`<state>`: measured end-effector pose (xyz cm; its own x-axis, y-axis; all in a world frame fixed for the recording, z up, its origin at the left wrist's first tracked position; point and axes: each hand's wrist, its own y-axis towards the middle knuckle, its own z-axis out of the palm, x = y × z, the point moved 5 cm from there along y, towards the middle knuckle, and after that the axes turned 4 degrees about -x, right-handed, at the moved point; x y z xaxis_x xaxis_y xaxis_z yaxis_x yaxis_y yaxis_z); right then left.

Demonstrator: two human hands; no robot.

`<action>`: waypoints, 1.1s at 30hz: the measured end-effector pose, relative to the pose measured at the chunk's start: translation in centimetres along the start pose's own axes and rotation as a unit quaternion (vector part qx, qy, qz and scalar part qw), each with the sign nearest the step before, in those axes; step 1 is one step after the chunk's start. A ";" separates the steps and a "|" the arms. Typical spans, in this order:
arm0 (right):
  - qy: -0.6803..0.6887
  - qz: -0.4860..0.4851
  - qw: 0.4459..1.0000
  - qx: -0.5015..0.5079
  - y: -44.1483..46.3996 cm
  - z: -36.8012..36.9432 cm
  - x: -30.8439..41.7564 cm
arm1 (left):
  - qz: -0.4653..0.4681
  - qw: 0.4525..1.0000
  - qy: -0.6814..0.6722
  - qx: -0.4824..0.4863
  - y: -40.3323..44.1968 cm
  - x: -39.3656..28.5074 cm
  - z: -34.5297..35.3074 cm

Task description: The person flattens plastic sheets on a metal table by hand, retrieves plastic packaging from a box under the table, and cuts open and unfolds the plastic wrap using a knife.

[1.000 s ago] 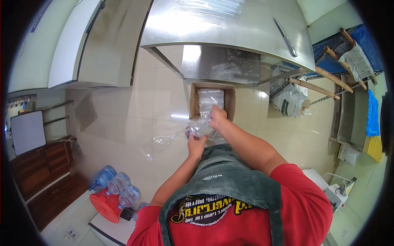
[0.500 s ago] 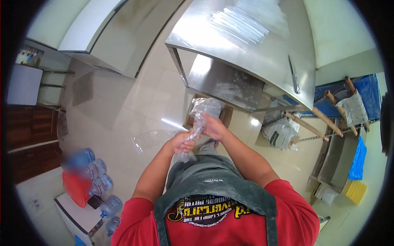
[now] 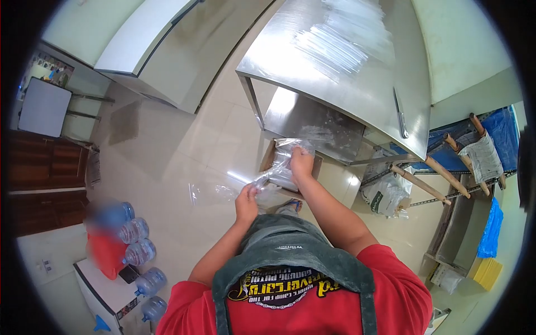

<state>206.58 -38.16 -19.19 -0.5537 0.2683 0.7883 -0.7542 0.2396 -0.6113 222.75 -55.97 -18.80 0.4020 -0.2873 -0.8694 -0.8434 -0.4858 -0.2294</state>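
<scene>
My left hand [image 3: 246, 204] pinches one end of a clear plastic bag [image 3: 272, 174], its fingers closed. Higher up and to the right, my right hand [image 3: 302, 161] grips the same bag near its other end. The plastic stretches slantwise between both hands. Beneath it on the floor stands an open cardboard box [image 3: 270, 154], partly hidden by the plastic and my right hand. Another clear, thin piece of plastic [image 3: 209, 193] appears left of my left hand; whether it joins the held bag is unclear.
A steel table [image 3: 268, 56] ahead carries a pile of clear plastic bags [image 3: 335, 47] and a knife [image 3: 400, 114]. Wooden-handled rolling pins [image 3: 421, 183] rest on a rack at right, near a white sack [image 3: 385, 195]. Water bottles [image 3: 139, 251] stand at lower left beside a person in red [image 3: 104, 251].
My hands, close together on bunched plastic before, have moved apart. The right one went up and right, drawing the plastic out between them over the box. The view has shifted slightly.
</scene>
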 end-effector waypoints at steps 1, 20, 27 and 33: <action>-0.015 -0.021 1.000 0.014 0.7 -0.4 0.1 | 0.005 1.000 0.001 0.002 0.5 -1.1 -0.8; 0.125 0.033 0.980 0.149 -3.1 -1.9 2.0 | 0.200 0.938 0.168 0.228 8.6 2.0 -10.0; 0.332 0.042 0.920 0.204 -6.9 0.4 1.9 | 0.053 0.790 0.359 0.494 10.5 8.6 -8.9; 0.118 -0.006 0.983 0.139 -10.4 2.6 1.5 | -0.183 0.858 -0.053 0.477 9.8 -1.3 -5.8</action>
<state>212.69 -42.70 -11.49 -0.4716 0.4844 0.7369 -0.8458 -0.0121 -0.5333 215.99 -65.14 -17.38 0.7101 -0.1588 -0.6860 -0.5957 0.3840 -0.7055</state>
